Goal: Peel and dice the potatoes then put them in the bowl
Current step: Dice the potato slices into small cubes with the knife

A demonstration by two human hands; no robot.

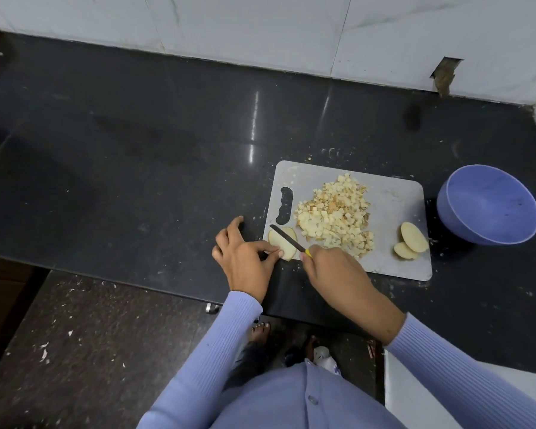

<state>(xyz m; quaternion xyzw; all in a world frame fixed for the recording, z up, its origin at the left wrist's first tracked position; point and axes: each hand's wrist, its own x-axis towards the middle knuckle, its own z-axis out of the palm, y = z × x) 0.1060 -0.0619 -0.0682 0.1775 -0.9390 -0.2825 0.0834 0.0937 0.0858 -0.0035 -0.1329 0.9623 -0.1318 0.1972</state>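
Head cam: left hand point(245, 258) pinches potato slice point(283, 243); right hand point(328, 267) grips knife point(287, 238) w/ blade across it.

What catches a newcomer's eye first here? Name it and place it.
The pile of diced potato in the middle of the grey cutting board. At the board's left end the right hand lays a knife across a potato slice pinched by the left hand. The blue bowl stands empty to the right.

Glossy dark stone counter point(167, 144); matt plastic bowl point(489, 205).
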